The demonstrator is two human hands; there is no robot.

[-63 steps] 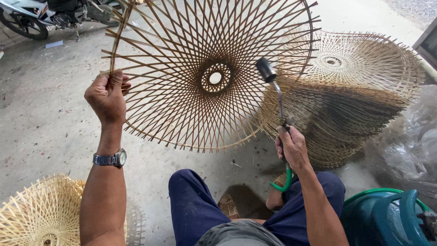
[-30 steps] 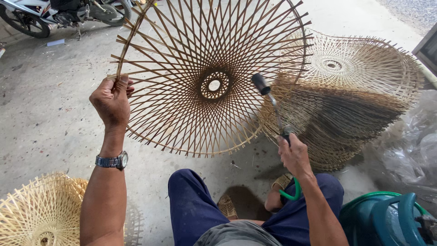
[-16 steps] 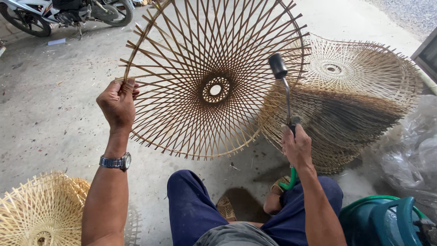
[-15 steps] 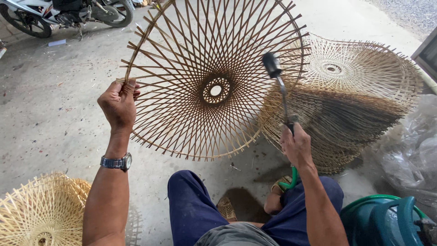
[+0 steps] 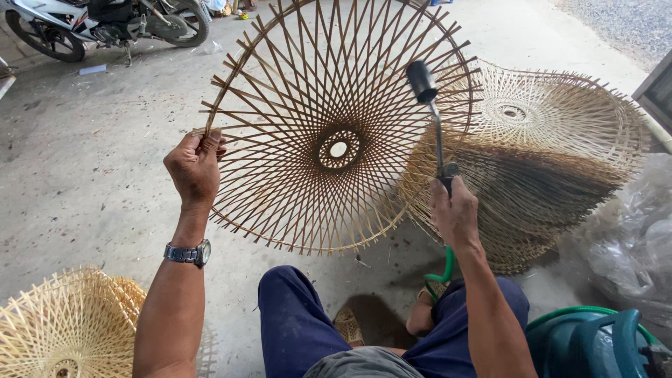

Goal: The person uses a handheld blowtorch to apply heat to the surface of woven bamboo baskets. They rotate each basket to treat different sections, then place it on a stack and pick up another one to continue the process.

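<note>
My left hand (image 5: 194, 168), with a metal wristwatch on the wrist, grips the left rim of a round woven bamboo frame (image 5: 294, 84) and holds it up, its open centre ring facing me. My right hand (image 5: 453, 213) is closed around the handle of a gas torch (image 5: 428, 105). The torch's thin metal tube rises to a black nozzle that stands over the right part of the frame. A green hose (image 5: 444, 269) runs down from that hand.
A tall stack of similar bamboo frames (image 5: 560, 154) stands on the concrete floor at right. Another pale frame (image 5: 63, 329) lies at lower left. A green gas cylinder (image 5: 595, 343) sits at lower right, a plastic sheet (image 5: 637, 238) beside it, a motorbike (image 5: 105, 24) at top left.
The frame has shifted slightly right and been turned in my left hand. The torch nozzle has swung up and down along the frame's right side.
</note>
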